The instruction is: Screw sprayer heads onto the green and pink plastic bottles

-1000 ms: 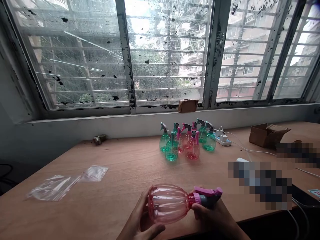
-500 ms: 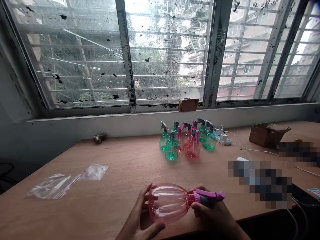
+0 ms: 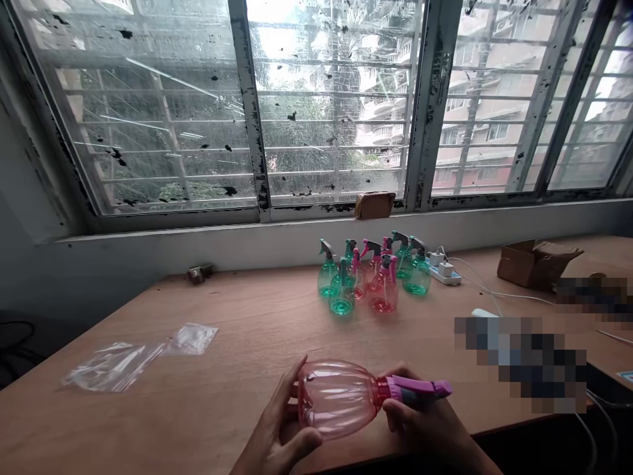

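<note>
A clear pink spray bottle [image 3: 339, 398] lies sideways in both my hands just above the near edge of the wooden table [image 3: 237, 343]. My left hand [image 3: 277, 429] wraps round the bottle's rounded body, thumb underneath and fingers behind it. My right hand [image 3: 420, 425] grips the pink and grey trigger head [image 3: 418, 389], whose nozzle points right. Further back on the table stands a cluster of several green and pink spray bottles [image 3: 373, 277], all upright.
Clear plastic bags [image 3: 133, 356] lie on the left of the table. A white power strip [image 3: 445, 272] with cables and an open cardboard box [image 3: 537, 262] sit at the right. A brown block [image 3: 374, 204] rests on the window sill. A small dark object [image 3: 200, 272] lies near the wall.
The trigger head has turned a little in my right hand, so it now lies flatter. Both hands keep their hold on the bottle. The view has shifted slightly.
</note>
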Demonstrator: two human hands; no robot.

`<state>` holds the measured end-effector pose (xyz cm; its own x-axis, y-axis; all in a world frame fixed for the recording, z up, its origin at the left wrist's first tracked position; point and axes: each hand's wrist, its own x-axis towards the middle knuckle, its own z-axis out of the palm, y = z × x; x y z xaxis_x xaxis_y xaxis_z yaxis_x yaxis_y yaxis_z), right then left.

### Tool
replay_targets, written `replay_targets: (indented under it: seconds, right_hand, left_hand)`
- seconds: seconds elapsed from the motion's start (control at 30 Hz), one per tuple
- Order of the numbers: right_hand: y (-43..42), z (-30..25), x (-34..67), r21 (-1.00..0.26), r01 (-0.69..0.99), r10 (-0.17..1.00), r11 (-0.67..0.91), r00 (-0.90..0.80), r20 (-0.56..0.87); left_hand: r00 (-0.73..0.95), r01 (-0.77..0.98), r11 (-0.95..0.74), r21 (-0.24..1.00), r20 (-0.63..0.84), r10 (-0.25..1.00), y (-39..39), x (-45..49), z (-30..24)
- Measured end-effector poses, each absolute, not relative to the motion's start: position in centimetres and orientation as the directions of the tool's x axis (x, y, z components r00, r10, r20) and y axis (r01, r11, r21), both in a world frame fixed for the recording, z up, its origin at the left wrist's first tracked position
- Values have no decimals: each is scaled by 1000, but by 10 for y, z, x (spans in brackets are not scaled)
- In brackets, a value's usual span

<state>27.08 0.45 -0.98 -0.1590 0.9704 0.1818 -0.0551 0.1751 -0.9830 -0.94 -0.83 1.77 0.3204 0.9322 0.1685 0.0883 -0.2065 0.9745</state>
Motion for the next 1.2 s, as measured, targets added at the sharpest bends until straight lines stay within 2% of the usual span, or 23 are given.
replay_targets:
  seconds: [0.07, 0.2, 0.27, 0.5, 0.63, 0.83, 1.0, 1.2]
  right_hand:
    - [4, -9, 270, -982, -60, 970, 177, -158, 184]
    - [5, -11, 268, -979, -74, 966, 191, -164, 201]
    - [5, -12, 268, -979, -77, 966, 187, -168, 197]
    - [4, -9, 267, -981, -70, 971, 180, -147, 189]
    - [4, -7, 267, -978, -61, 970, 201, -129, 207]
    - [5, -5, 268, -975, -52, 965, 215, -140, 220]
    - [4, -3, 268, -977, -54, 967, 206, -142, 212]
    - [3, -4, 269, -981, -72, 972, 178, -144, 187]
  left_hand:
    - [328, 81, -205, 975, 168, 930, -9, -7, 17]
    - [261, 96, -375, 922, 340, 904, -13, -3, 14]
    - [257, 104, -406, 908, 370, 893, -14, -2, 16]
    - [304, -62, -134, 989, 147, 941, -9, -4, 23]
    - [341, -44, -126, 991, 133, 930, -5, -5, 17]
    - [330, -38, -228, 973, 227, 916, -8, -4, 12]
    - [372, -20, -125, 992, 124, 920, -11, -6, 21]
    - [332, -99, -103, 990, 130, 934, -12, -1, 24]
